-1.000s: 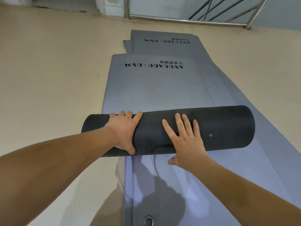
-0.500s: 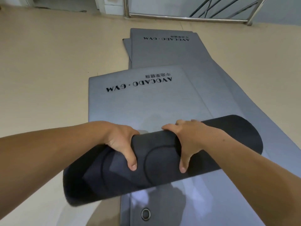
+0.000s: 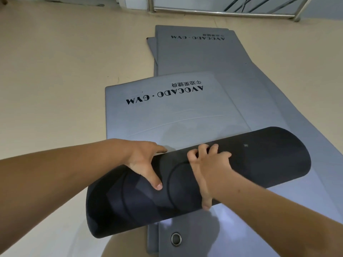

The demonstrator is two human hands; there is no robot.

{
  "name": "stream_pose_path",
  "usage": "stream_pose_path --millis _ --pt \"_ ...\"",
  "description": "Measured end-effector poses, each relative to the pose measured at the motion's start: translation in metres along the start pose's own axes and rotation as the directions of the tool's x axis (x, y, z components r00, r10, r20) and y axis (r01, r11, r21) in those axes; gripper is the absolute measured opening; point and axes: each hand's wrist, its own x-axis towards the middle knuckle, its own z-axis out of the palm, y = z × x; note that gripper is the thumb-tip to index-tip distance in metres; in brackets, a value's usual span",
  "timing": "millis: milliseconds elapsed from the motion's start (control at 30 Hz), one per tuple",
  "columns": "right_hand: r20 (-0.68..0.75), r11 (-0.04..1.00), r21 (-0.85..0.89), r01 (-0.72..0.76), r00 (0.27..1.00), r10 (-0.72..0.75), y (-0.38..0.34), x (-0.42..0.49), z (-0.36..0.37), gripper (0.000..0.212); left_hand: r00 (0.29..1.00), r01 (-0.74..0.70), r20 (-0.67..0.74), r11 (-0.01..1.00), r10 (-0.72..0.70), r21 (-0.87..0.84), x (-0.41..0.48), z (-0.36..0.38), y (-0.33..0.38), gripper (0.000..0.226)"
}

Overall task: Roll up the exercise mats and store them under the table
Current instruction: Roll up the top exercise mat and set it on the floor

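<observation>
Your roll (image 3: 259,160): dark, thick, lying askew; its grey printed end (image 3: 167,117) unrolled.
Flat mats (image 3: 194,56): grey, stacked beneath it.

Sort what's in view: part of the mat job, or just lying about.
Job: roll, gripped by left hand and right hand; its flat end; other mats beneath.
Just there: railing; floor.

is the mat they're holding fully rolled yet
Only partly rolled. The left hand and right hand grip the dark roll, while its grey printed end lies flat beyond.
</observation>
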Motion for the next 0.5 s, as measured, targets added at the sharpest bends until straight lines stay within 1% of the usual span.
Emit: stream_pose_path --millis 67,167,200,233,333,367,400,500 --pt "0.017 0.999 0.006 0.049 0.999 -0.049 0.013 0.007 -0.017 0.144 0.994 -0.010 -0.108 0.993 0.023 0.120 -0.009 -0.005 0.014 0.112" --pt "-0.011 0.988 0.111 0.105 0.994 -0.104 0.036 0.020 -0.038 0.130 0.946 -0.011 -0.307 0.957 0.104 0.291 -0.021 0.007 0.035 0.090" --pt "-0.025 0.980 0.163 0.117 0.993 -0.114 0.041 0.024 -0.043 0.128 0.932 0.018 -0.349 0.949 0.099 0.316 -0.022 0.017 0.041 0.090" --pt "-0.041 0.966 0.225 0.125 0.992 -0.119 0.047 0.028 -0.045 0.129 0.924 0.063 -0.375 0.939 0.073 0.337 -0.022 0.029 0.043 0.097" --pt "-0.150 0.915 0.377 0.143 0.984 -0.092 0.056 0.034 -0.048 0.133 0.907 0.201 -0.420 0.892 -0.014 0.404 -0.012 0.070 0.037 0.138" --pt "-0.202 0.908 0.396 0.136 0.978 -0.059 0.058 0.033 -0.047 0.129 0.897 0.228 -0.440 0.892 -0.037 0.390 -0.007 0.078 0.032 0.143" --pt "-0.263 0.908 0.398 0.129 0.964 -0.021 0.059 0.033 -0.045 0.124 0.889 0.233 -0.455 0.901 -0.045 0.365 -0.004 0.080 0.027 0.143" --pt "-0.466 0.905 0.403 0.138 0.882 0.072 0.057 0.030 -0.034 0.094 0.884 0.192 -0.466 0.934 -0.031 0.301 0.003 0.051 0.012 0.141"
